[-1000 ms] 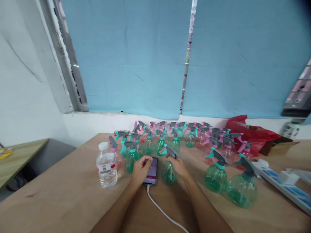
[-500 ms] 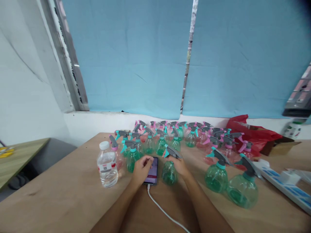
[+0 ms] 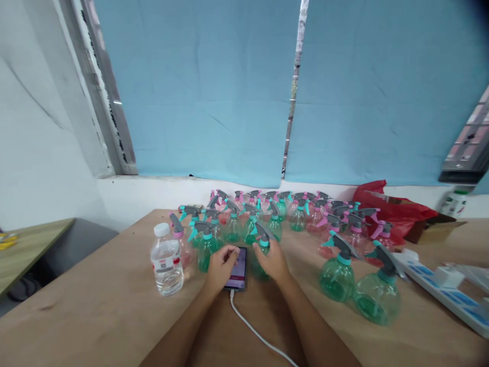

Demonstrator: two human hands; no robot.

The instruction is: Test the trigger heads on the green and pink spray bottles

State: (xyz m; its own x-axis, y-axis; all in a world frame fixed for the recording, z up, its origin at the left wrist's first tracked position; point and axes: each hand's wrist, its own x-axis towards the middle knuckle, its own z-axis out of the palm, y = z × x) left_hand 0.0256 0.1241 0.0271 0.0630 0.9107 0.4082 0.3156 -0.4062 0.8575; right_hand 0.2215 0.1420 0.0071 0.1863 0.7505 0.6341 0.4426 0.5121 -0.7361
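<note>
My right hand (image 3: 274, 261) is wrapped round the upper body of a green spray bottle (image 3: 257, 267), just below its turquoise collar. The grey and turquoise spray head points up and left; the hand hides part of the bottle. Beside it on the left lies a phone (image 3: 239, 272) with its screen lit and a white cable (image 3: 250, 326) plugged into its near end. Over the phone's left edge is my left hand (image 3: 221, 265), its fingers curled towards the thumb. Whether anything is between those fingers is hidden.
Several green and pink spray bottles (image 3: 233, 229) stand in rows behind my hands. A clear water bottle (image 3: 167, 265) stands left; two green spray bottles (image 3: 376, 300) stand right. Farther right lie a power strip (image 3: 439, 288) and a red plastic bag (image 3: 401, 209) by an open carton.
My right hand has shifted from behind the spray head to the upper body of the bottle. The spray head has turned and moved slightly left and away. My left hand stays over the phone.
</note>
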